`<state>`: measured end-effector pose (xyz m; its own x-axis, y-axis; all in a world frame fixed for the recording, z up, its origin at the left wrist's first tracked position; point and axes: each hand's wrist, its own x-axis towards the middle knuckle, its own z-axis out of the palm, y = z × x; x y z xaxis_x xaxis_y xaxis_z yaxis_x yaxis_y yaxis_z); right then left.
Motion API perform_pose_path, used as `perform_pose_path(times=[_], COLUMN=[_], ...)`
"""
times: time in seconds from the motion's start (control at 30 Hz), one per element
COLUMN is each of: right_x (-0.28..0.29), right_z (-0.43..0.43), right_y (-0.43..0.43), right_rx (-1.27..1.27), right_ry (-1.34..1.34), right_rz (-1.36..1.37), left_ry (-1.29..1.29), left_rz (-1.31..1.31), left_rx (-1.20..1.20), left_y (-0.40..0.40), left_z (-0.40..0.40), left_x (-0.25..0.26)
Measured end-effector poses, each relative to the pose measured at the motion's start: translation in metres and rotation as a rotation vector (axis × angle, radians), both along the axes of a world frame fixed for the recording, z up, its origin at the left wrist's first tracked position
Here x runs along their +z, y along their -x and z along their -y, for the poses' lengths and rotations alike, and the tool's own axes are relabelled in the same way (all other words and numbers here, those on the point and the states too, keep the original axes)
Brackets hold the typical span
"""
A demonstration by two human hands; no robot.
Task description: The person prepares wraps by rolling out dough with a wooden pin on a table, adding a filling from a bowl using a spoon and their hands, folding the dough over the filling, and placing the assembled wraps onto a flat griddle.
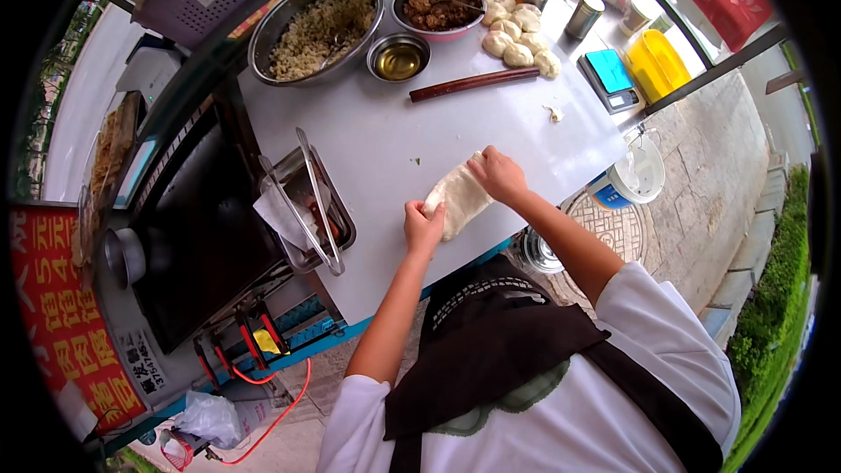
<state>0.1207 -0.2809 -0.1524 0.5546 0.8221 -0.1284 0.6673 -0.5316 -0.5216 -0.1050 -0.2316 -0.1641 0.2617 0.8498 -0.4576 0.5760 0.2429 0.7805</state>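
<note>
A flattened sheet of dough (463,196) lies slantwise near the front edge of the white worktop (368,144). My left hand (424,226) grips its lower left end, thumb on top. At its upper right end my right hand (498,174) pinches the far corner. Beyond the hands rests a dark red wooden rolling pin (473,83), its right end beside a cluster of dough balls (516,33). Behind the pin stand a small steel bowl of oil (398,62), a bowl of dark filling (441,8) and a large bowl of pale grainy filling (315,33) holding a utensil.
Left of the hands, a steel tray (345,223) holds tongs (315,210) and paper, next to a dark griddle (204,210). A digital scale (611,79) and a yellow container (657,66) stand at the back right. A white bucket (647,171) is beyond the right edge.
</note>
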Motion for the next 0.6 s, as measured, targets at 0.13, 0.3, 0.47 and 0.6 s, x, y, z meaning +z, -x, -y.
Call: perform_pose_path(times=[0.13,0.3,0.47,0.6], right_x=[-0.001,0.031,0.094,0.153], right_z=[-0.005,-0.025,-0.052,-0.100], right_y=[0.008,-0.010,-0.052,-0.002], right_rx=[-0.018,-0.065,0.172,0.453], right_ry=[0.003,-0.134,-0.290,-0.312], right_rz=[0.045,-0.113,-0.137,-0.080], left_ry=[-0.285,-0.358,-0.386,-0.431], left_rz=[-0.125,-0.021,0.136,0.255], left_rx=[0.067,0.090,0.189,0.400], left_y=[-0.026,-0.027,-0.006,0.028], left_z=[0.019,0.018,0.009,0.012], left_x=[-0.005,-0.003,0.024,0.038])
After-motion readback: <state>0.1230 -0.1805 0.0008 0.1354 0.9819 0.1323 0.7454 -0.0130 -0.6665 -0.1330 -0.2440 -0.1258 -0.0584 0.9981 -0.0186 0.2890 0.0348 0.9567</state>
